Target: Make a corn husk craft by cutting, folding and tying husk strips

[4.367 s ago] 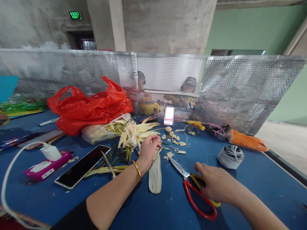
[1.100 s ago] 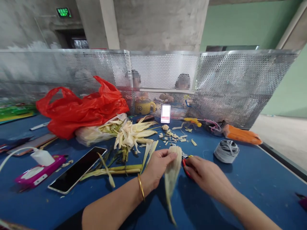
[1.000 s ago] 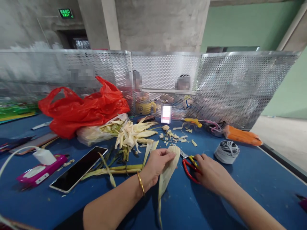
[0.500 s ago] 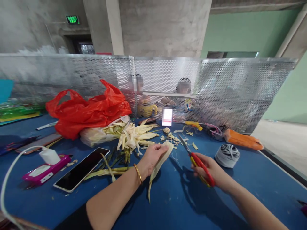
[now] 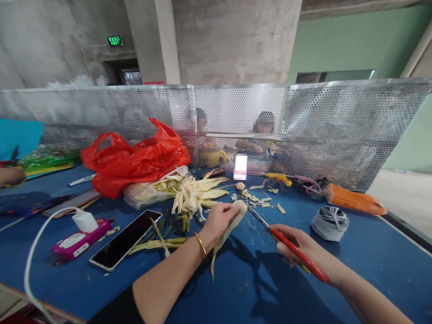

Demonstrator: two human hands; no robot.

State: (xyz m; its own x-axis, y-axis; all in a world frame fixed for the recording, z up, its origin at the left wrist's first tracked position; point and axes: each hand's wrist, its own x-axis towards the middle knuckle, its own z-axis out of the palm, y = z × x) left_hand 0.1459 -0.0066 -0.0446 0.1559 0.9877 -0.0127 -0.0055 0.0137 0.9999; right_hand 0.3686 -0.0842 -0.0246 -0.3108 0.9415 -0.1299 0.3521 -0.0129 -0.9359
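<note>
Pinched in my left hand point(image 5: 221, 221) is a pale strip of corn husk point(image 5: 228, 231), its narrow tail hanging down over the blue table. My right hand point(image 5: 295, 245) grips scissors point(image 5: 293, 250) with red and yellow handles. The scissor tips are close to the husk's upper end; whether they touch it I cannot tell. Beyond my left hand lies a bunch of dried husks point(image 5: 193, 194), with greener strips point(image 5: 162, 244) nearer me. Small husk scraps point(image 5: 251, 196) are scattered past the scissors. A ball of grey yarn point(image 5: 330, 223) sits right of my right hand.
A black-screened phone point(image 5: 126, 240) and a magenta power strip point(image 5: 82, 238) with a white plug are on the left. Behind them is a red plastic bag point(image 5: 140, 157). An orange pouch point(image 5: 354, 199) lies right. A perforated metal screen point(image 5: 236, 103) borders the back; another person's hand point(image 5: 11, 175) shows far left.
My right hand has turned the scissors flatter and brought their tips down to the left, close to the husk. My left hand keeps its pinch. The view has shifted slightly left.
</note>
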